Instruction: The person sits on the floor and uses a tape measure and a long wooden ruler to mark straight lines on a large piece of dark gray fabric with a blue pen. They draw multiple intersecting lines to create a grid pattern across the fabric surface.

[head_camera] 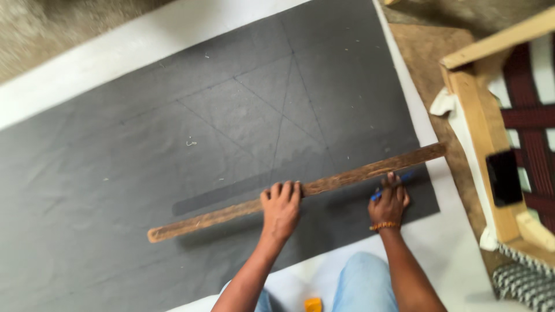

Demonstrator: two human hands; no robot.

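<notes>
Head view looks down on a large sheet of dark grey fabric (173,150) spread flat over a white underlay (87,75) on the floor. My left hand (281,208) lies with fingers spread, palm pressing down a long, worn brown wooden straightedge (300,189) that runs aslant from lower left to right of centre; that weight seems meant to keep it from sliding. My right hand (390,202), at the lower right, pinches a small blue marker or chalk (393,186) with its tip touching the stick's near edge, so the line follows the wood. Faint chalk lines cross the fabric above. At the right edge stands a pale wooden furniture frame (480,115) with red-and-white webbing; a flat black rectangle (504,178) rests on its rail. A small yellow object (313,304) sits bottom centre.
</notes>
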